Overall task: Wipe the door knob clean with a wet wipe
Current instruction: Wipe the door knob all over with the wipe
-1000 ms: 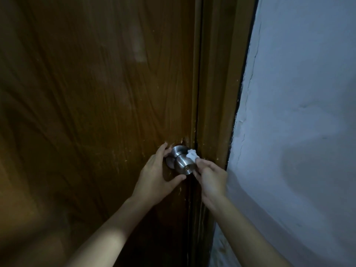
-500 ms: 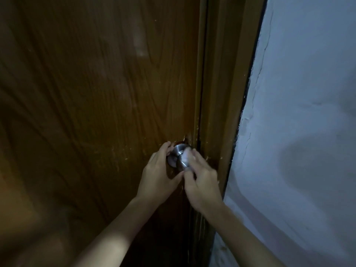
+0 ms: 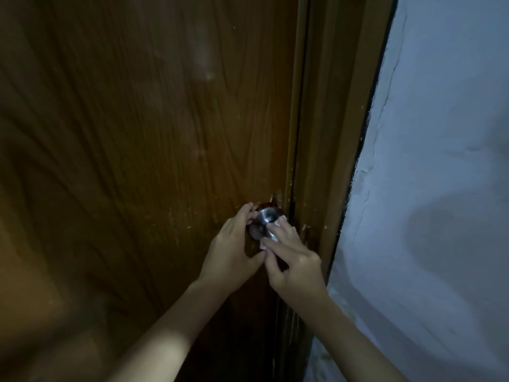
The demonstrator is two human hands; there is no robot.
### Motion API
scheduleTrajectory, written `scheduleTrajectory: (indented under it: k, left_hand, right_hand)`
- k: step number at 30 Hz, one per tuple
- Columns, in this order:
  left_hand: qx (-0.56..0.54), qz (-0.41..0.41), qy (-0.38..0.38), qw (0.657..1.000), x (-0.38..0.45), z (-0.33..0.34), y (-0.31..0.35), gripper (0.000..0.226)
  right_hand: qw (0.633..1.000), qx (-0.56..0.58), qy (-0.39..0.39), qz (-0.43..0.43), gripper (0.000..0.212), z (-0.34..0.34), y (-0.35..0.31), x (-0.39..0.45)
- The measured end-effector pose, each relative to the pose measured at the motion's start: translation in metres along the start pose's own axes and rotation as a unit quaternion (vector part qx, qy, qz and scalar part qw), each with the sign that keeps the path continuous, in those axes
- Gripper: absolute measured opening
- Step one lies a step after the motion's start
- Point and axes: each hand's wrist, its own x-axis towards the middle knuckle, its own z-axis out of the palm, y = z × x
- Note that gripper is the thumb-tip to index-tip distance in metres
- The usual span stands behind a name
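Observation:
A round steel door knob (image 3: 265,216) sits near the right edge of a dark brown wooden door (image 3: 143,150). My left hand (image 3: 232,249) cups the knob's base from the left, fingers above and thumb below. My right hand (image 3: 293,260) presses a small white wet wipe (image 3: 271,235) onto the front of the knob with its fingers spread over it. Most of the wipe and the knob's lower face are hidden under those fingers.
The wooden door frame (image 3: 336,133) runs down just right of the knob. A pale blue-white plastered wall (image 3: 440,188) with a cracked edge fills the right side. The scene is dim.
My right hand has moved with the wipe from the knob's right side onto its front face. My left hand stays on the knob's base.

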Motion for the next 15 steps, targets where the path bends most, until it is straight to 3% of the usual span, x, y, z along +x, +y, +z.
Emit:
scheduleTrajectory:
  k: [3, 5, 8, 12, 15]
  left_hand:
    - [-0.004, -0.002, -0.011, 1.000, 0.001, -0.001, 0.000, 0.094]
    - [-0.002, -0.002, -0.010, 1.000, 0.002, -0.002, -0.001, 0.096]
    - [-0.003, -0.002, -0.010, 1.000, 0.002, -0.003, -0.001, 0.098]
    - [-0.006, 0.001, -0.010, 1.000, 0.002, -0.005, -0.001, 0.096]
    - [-0.009, 0.008, 0.001, 1.000, 0.002, -0.003, -0.001, 0.095]
  right_hand:
    - [0.997, 0.040, 0.060, 0.017, 0.024, -0.006, 0.008, -0.007]
    - [0.991, 0.062, 0.092, 0.074, 0.029, -0.005, 0.005, 0.003]
    - [0.986, 0.059, 0.104, 0.115, 0.039, -0.004, 0.001, 0.006]
    - [0.976, 0.075, 0.099, 0.179, 0.037, -0.010, 0.007, -0.006]
    - [0.971, 0.054, 0.149, 0.180, 0.033, -0.015, 0.004, -0.002]
